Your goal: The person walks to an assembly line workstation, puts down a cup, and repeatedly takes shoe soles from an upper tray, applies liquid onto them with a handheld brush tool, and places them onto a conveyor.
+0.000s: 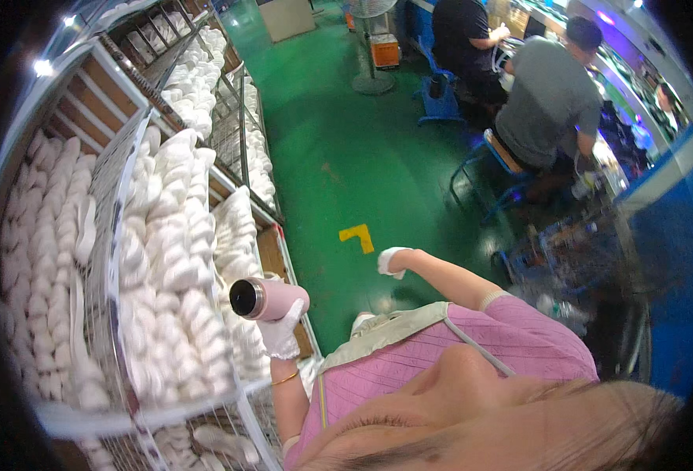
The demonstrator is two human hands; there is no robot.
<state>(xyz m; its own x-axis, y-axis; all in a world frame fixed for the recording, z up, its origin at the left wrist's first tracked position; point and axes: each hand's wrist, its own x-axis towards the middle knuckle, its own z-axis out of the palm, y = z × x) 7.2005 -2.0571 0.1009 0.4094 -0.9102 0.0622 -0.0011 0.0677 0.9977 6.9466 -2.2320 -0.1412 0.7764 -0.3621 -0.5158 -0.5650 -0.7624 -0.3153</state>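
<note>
To the right of the stacked white pieces (173, 259), you have a pink bottle (287, 300), a cylinder with a silver band and a dark round end turned left. Your white-gloved left hand (281, 336) grips its side, fingers closed against it. Farther right, your gloved right hand (393, 261) hangs above the green floor (323, 157); I can't tell how wide its fingers stand.
</note>
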